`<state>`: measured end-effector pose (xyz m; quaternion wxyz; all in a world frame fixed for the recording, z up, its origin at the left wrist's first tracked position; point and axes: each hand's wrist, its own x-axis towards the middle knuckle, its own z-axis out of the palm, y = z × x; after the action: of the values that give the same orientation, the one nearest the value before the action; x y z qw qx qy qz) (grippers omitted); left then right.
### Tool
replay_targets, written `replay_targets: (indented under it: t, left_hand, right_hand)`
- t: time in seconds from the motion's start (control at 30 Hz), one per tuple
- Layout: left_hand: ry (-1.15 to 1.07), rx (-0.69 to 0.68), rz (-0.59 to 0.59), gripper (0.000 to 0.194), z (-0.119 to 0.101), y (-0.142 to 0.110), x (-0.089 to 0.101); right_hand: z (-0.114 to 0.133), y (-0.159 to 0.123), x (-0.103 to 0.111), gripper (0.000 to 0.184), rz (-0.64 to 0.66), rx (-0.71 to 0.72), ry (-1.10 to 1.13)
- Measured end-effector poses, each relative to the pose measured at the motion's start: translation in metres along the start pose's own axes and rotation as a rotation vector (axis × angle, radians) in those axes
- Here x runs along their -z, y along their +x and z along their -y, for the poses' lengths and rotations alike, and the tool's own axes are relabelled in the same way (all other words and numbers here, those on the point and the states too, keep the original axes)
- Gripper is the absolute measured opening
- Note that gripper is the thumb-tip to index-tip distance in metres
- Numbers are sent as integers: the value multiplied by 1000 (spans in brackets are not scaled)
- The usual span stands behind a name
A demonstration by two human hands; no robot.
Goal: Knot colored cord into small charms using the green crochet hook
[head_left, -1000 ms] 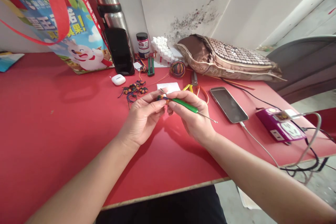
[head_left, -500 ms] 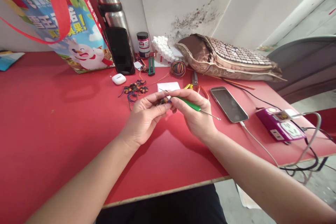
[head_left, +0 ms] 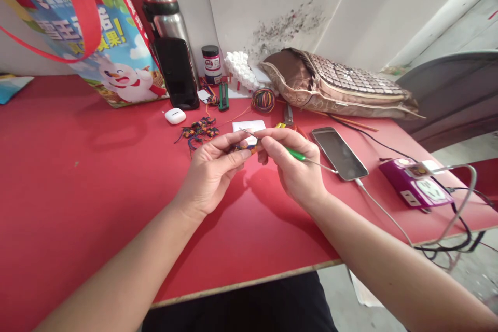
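Between the thumb and fingers of my left hand (head_left: 213,168) is a small multicoloured crochet piece (head_left: 252,149), partly hidden by the fingertips. My right hand (head_left: 293,163) is closed around a crochet hook with a green handle (head_left: 296,154). One thin metal end of it reaches left over the crochet piece; the other sticks out to the right of the hand. Several finished-looking crochet pieces of the same yarn (head_left: 200,128) lie beyond my left hand. A white card or box (head_left: 249,125) is just behind the fingertips.
Around the back of the red table (head_left: 97,192) are a ball of multicoloured yarn (head_left: 263,100), a green cutter (head_left: 223,96), a white earphone case (head_left: 175,115), a black phone (head_left: 179,75) and a steel flask (head_left: 167,15). Rightward lie a charging phone (head_left: 340,153) and a purple power strip (head_left: 416,184).
My right hand has shifted slightly right and drawn the hook with it, so its far end now reaches the charging phone's edge. The left hand stays nearly in place, still pinching the crochet piece.
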<state>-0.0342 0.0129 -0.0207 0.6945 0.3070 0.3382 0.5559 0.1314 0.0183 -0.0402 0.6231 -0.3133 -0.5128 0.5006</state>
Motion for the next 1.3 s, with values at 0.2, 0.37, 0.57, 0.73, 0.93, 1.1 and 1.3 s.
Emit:
replay_targets:
  t: [0.2,0.37,0.57,0.73,0.93,1.1,1.3]
  left_hand:
    - [32,-2,21,31,-2,-2,-1]
    - [30,-25,3,37,-3,-2,-1]
    - [66,-66,-8,39,-3,-4,-4]
    - [73,-87,-50,40,1,-5,-7]
    - [22,-1,2,35,2,-4,-7]
    - [76,59,107,40,-7,-2,-2]
    - [115,56,268,34,-10,-7,-2]
  right_hand:
    - [3,1,4,29,3,34,-82]
    - [9,-1,1,30,24,50,-139]
    - [11,-5,-2,27,19,182,-297]
    - [1,-10,0,20,37,308,-460]
    - [-3,-6,-4,18,-8,238,-253]
    - [0,11,0,41,78,-208,241]
    - [8,20,8,51,145,-409,353]
